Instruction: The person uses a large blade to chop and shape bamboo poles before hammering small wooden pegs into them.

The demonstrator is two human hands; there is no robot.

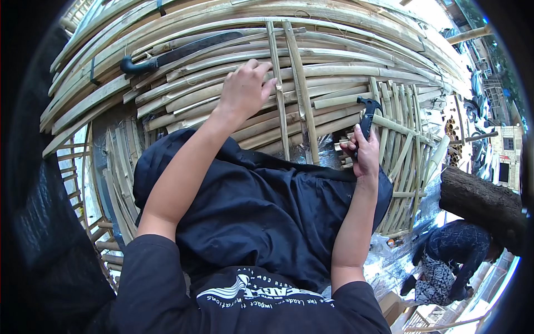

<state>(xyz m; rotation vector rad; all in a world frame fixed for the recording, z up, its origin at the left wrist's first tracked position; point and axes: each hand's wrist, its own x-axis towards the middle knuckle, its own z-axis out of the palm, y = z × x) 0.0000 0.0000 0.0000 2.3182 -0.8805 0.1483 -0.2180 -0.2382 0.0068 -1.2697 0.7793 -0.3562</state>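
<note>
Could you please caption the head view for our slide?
Right hand holds a black hammer; left hand is near bamboo strips.

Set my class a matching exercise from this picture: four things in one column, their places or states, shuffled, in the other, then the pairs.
Column one
1. Claw hammer
2. Machete
3. Left hand
4. Tree trunk

Column two
A. Brown, at the far right of the picture
B. Lying on the bamboo strips, upper left
C. Gripped in the right hand
D. Just left of two crosswise strips

Pairs: 1-C, 2-B, 3-D, 4-A
</note>
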